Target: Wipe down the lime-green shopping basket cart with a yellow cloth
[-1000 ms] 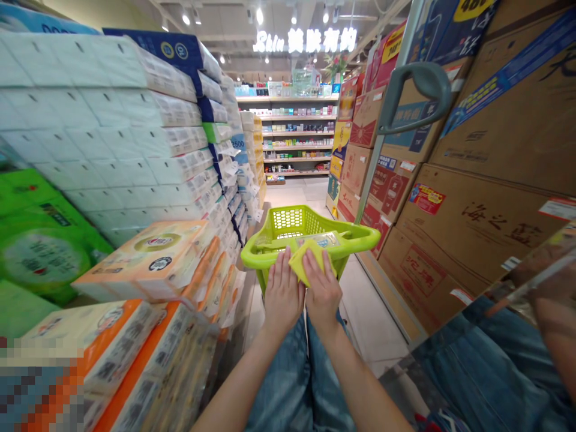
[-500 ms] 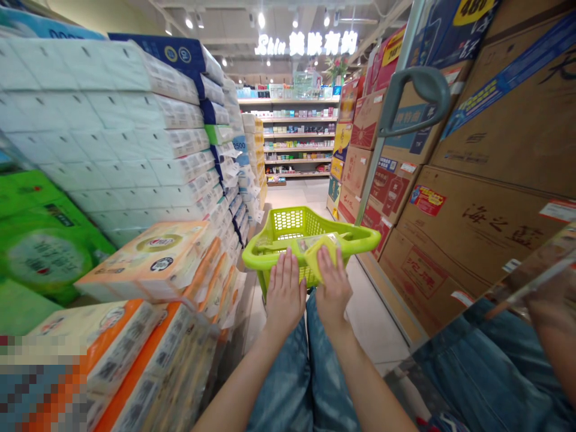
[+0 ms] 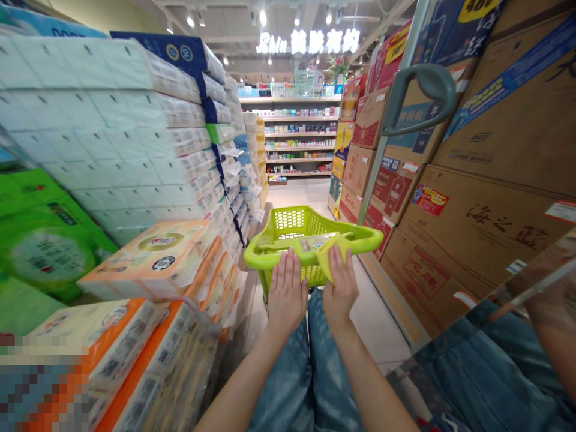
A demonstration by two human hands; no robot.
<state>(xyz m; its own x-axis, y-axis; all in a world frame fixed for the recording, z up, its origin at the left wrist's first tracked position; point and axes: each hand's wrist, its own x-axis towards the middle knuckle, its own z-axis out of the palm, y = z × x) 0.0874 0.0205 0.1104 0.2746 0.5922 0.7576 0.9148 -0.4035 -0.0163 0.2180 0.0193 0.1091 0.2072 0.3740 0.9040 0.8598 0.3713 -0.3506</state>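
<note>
At lower centre of frame, your right hand (image 3: 341, 283) gripped the yellow cloth (image 3: 326, 258) at the near rim of the green basket (image 3: 258, 255). Your left hand (image 3: 288, 294) lay flat, fingers spread and empty, just left of it.

A green basket (image 3: 288, 219) on the pale floor (image 3: 374, 319) holds a packet (image 3: 315, 242).

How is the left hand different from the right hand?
The left hand lies flat and empty; the right hand presses a yellow cloth. The left hand touches the green basket's rim directly; the right hand has the cloth between. Both rest on the near rim.
</note>
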